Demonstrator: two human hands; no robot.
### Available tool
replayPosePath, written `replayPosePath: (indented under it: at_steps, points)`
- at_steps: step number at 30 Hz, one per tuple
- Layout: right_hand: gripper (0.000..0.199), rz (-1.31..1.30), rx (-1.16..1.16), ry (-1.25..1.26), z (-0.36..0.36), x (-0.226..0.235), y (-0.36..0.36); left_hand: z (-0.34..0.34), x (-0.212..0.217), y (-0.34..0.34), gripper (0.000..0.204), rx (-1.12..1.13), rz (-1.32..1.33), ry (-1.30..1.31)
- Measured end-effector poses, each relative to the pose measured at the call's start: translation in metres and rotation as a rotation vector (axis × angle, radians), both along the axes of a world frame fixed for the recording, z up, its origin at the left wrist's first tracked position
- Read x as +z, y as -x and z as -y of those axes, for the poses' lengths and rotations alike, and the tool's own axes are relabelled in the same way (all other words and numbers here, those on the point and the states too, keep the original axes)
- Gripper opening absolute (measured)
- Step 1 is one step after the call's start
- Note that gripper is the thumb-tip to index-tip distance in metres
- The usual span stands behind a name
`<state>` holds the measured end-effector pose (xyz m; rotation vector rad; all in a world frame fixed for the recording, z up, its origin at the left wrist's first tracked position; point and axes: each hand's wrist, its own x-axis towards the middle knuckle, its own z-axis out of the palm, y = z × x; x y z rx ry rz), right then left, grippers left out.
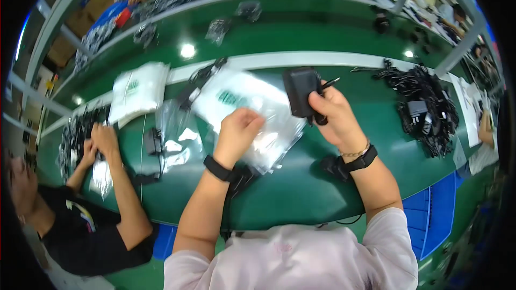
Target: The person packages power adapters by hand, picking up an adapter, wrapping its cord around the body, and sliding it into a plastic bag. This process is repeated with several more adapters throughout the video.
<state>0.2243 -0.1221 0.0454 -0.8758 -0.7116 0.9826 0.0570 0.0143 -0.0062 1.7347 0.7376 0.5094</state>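
Fingers of the right hand [336,118] wrap around a black power adapter [301,91], held upright above the green table [301,188]. Curled fingers of the left hand [239,129] pinch a clear plastic bag [252,102] lying just beside the adapter. A pile of black adapters [424,107] sits well apart, rightward. A co-worker's hands [99,139] work at far left.

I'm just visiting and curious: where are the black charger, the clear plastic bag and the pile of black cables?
black charger [301,91], head view, on its flat front face.
clear plastic bag [247,96], head view, on its upper printed part.
pile of black cables [424,107], head view, on the middle of the heap.
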Motion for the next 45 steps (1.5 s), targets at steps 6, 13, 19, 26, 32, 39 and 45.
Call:
replayPosePath:
  at_steps: [6,13,19,26,32,39,45]
  points:
    - [0.041,-0.207,0.086,0.073,-0.014,-0.029,0.012,0.001,-0.009,-0.001,0.018,-0.003,0.075,-0.097]
    - [0.034,-0.364,0.109,0.054,-0.014,-0.041,0.02,0.013,-0.001,-0.001,0.018,-0.01,0.08,-0.408]
    - [0.039,-0.42,0.184,0.038,-0.011,-0.058,0.016,0.023,0.004,-0.002,0.025,-0.056,0.026,-0.38]
    - [0.05,-0.389,0.302,0.001,-0.011,-0.057,0.016,0.018,0.003,0.001,0.028,-0.197,0.147,0.164]
    - [0.055,-0.21,0.166,0.02,-0.01,-0.033,0.019,0.01,-0.005,0.006,0.018,0.001,0.192,-0.057]
    - [0.052,-0.284,0.264,-0.083,-0.002,-0.026,0.01,0.026,0.023,0.009,0.013,0.028,-0.072,-0.427]
    - [0.047,-0.406,0.131,0.009,0.006,-0.005,0.042,0.044,0.02,0.0,0.018,0.1,-0.066,-0.582]
